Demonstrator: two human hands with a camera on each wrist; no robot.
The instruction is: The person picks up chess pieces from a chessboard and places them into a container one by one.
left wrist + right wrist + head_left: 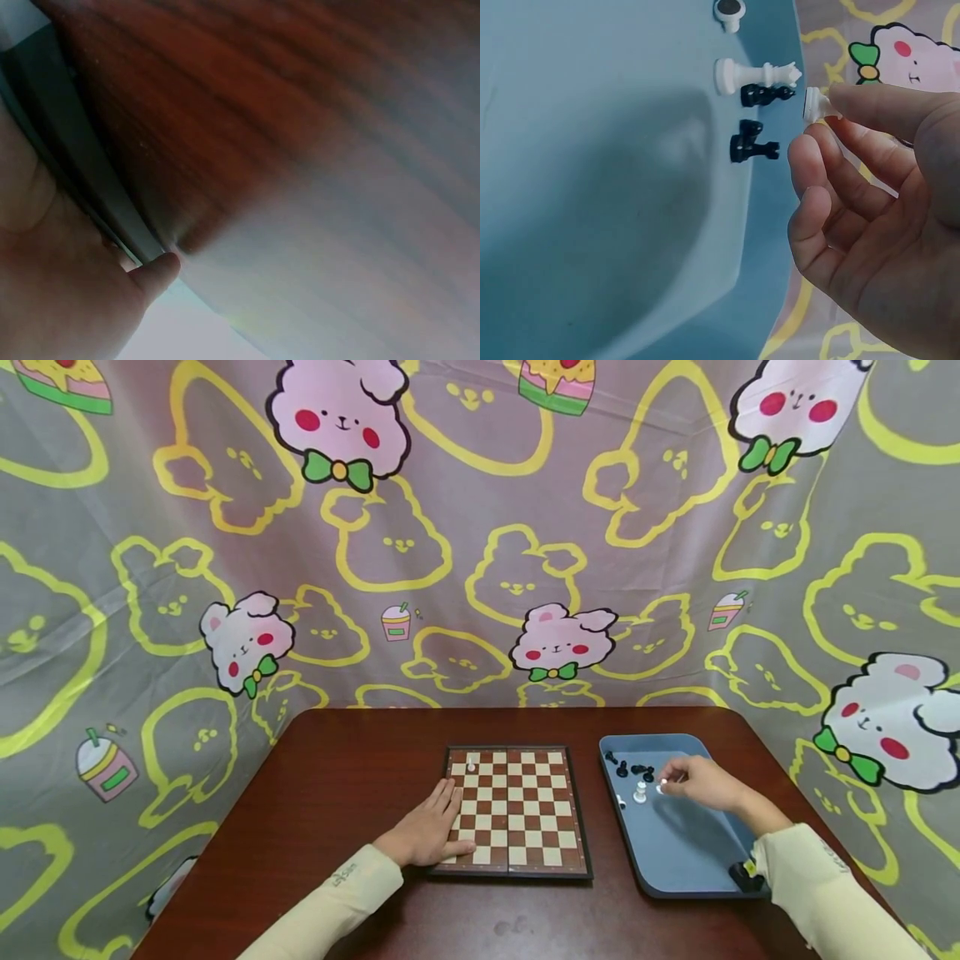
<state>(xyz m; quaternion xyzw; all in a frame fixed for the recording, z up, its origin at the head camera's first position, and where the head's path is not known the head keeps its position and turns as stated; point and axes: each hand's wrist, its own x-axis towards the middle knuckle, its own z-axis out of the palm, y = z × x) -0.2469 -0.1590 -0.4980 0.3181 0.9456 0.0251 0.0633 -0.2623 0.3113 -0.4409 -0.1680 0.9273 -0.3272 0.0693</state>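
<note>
My left hand [427, 827] rests on the left side of the chessboard [543, 810], fingers extended and thumb along its near edge. In the left wrist view, the hand lies against the board's dark rim [82, 142]. A small white chess piece [471, 766] stands near the board's far left corner. Over the blue tray [690, 860], my right hand [701, 783] pinches another white chess piece [814, 105] between thumb and fingertips, base outward; the fingers hide its top. A tall white piece with a crown-like top [640, 792] stands in the tray near this hand.
Several black chess pieces [622, 769] are at the tray's far end. A small white piece [621, 802] lies by its left wall. The brown table [360, 777] carries board and tray; patterned cloth [450, 568] hangs behind and along both sides.
</note>
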